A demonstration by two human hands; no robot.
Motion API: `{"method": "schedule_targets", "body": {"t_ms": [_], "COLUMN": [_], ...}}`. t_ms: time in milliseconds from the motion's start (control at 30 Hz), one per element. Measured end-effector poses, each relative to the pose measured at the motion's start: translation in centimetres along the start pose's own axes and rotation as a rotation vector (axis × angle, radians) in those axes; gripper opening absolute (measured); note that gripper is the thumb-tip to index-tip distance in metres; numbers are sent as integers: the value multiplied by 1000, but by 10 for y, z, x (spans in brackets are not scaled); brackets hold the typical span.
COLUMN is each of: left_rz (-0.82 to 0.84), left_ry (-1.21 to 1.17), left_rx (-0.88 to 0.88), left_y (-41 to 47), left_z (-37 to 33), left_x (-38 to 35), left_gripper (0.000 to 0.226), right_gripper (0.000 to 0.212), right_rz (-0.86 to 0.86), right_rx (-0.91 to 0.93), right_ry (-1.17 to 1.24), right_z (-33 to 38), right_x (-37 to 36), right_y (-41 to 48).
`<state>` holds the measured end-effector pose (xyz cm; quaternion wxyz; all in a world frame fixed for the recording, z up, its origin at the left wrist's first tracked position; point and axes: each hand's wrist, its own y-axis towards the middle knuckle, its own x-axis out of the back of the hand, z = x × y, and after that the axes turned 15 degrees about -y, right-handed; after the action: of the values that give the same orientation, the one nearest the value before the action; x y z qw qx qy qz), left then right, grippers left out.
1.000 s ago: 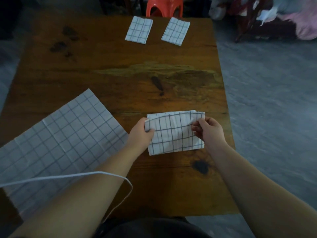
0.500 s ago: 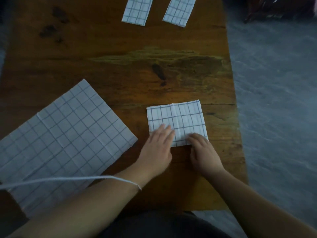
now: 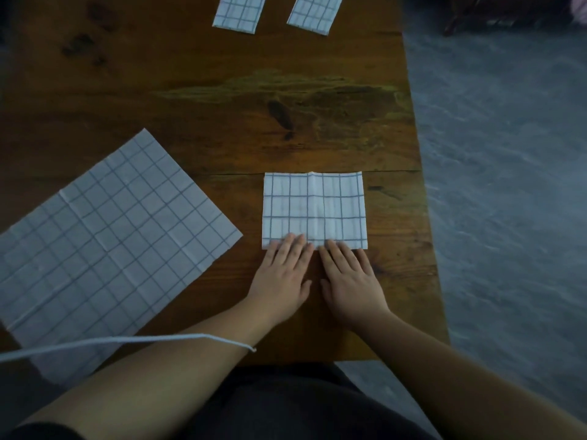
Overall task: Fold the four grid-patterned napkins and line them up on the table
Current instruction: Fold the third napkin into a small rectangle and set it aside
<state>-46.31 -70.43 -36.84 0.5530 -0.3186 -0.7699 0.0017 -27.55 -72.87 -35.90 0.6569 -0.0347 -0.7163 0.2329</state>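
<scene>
A half-folded grid napkin (image 3: pixel 314 208) lies flat on the wooden table (image 3: pixel 222 122), near its right side. My left hand (image 3: pixel 282 274) and my right hand (image 3: pixel 349 277) rest palm down side by side, fingertips pressing the napkin's near edge. An unfolded grid napkin (image 3: pixel 108 236) is spread at an angle on the left. Two narrow folded napkins, one (image 3: pixel 238 11) left of the other (image 3: pixel 314 12), sit at the far edge, partly cut off by the frame.
The table's right edge (image 3: pixel 422 185) drops to a grey floor (image 3: pixel 508 185). A white cord (image 3: pixel 127 342) crosses my left forearm. Dark stains (image 3: pixel 279 112) mark the table's middle.
The napkin went from being held up in both hands to lying flat on the table. Both hands have slid back to its near edge and now press it with flat fingers.
</scene>
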Motion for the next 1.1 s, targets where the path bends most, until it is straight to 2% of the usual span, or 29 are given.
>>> {"method": "schedule_targets", "body": {"t_ms": [367,633,767,867,967,1100], "left_rz": [-29,-21,-8,-23,2,28], "left_ry": [-4,-32,-62,-68,-76,-66], "left_rx": [13,134,170,106,70,86], "left_y": [-14,-39,-49,-35,-16,-15], "left_z": [-5,27,23,4,-12,-2], "left_x": [-4,0,6,9,9,5], "left_gripper": [69,65,67,68,70,71], "right_gripper": [67,65,67,66,64,69], "right_rz": [-6,51,44,-5,16,44], "right_rx": [63,-102,-166,-94,4,0], "right_ry": [13,19,76,94,97,75], "right_z": [1,-34,-23,-1,18,9], "right_x": [2,-12,-3,6,9,4], "right_y": [-6,-36,-36,-24,-12,-8]}}
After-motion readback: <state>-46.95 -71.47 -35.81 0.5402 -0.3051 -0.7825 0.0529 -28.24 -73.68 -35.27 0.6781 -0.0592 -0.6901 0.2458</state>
